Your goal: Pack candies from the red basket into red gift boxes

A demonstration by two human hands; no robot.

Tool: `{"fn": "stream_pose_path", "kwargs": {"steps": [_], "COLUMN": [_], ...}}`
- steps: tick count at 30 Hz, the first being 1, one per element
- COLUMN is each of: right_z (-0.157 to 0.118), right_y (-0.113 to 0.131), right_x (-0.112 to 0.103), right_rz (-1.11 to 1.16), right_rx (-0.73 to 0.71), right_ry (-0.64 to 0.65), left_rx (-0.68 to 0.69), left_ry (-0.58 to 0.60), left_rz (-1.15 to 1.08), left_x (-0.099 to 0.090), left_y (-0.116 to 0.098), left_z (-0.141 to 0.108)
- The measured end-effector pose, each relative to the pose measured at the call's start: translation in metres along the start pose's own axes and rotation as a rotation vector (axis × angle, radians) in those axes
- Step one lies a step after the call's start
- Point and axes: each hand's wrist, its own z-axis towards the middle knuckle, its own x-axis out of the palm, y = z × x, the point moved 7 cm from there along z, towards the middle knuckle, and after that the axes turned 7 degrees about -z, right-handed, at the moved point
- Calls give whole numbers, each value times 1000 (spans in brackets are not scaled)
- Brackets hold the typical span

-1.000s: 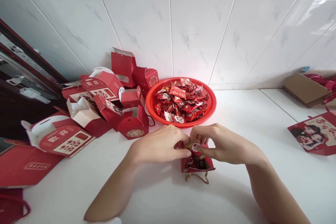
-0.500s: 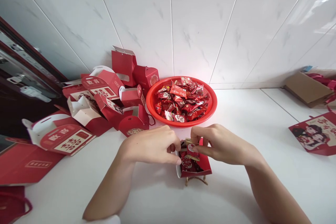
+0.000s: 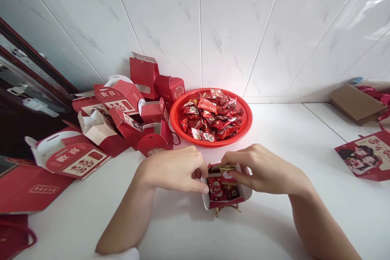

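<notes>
In front of me a small red gift box (image 3: 224, 202) stands on the white counter with its top open and a twine handle hanging at its near side. Red wrapped candies (image 3: 217, 189) lie inside it. My left hand (image 3: 179, 170) grips the box's left wall, fingers bent over the edge. Between the thumb and fingers of my right hand (image 3: 258, 168) is a wrapped candy (image 3: 227, 169), held at the box's far right part, partly hidden by the fingers. Just beyond the hands sits a red plastic basket (image 3: 174, 118) heaped with wrapped candies (image 3: 210, 118).
Several red gift boxes (image 3: 122, 97) are piled at the left, some open. A brown cardboard box (image 3: 358, 103) stands at the far right, with a printed red box (image 3: 367, 154) before it. White tiled wall (image 3: 231, 36) rises behind the counter (image 3: 283, 130).
The candy in my right hand has tilted and lowered into the box. The box's right flap has swung outward, showing more of the inside. My left hand has hardly moved.
</notes>
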Motion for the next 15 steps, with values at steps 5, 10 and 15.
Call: {"fn": "stream_pose_path", "kwargs": {"steps": [5,10,15], "right_z": [-9,-7,-6], "right_y": [-4,1,0], "right_x": [4,11,16], "right_rz": [-177,-251,-252], "right_rx": [109,89,79], "right_ry": [137,194,249], "left_rx": [-3,-13,22], "left_ry": [6,2,1], "left_rz": [-37,-26,-74], "left_x": [2,2,3], "left_y": [-1,-2,-4], "left_z": [0,-2,-2]}}
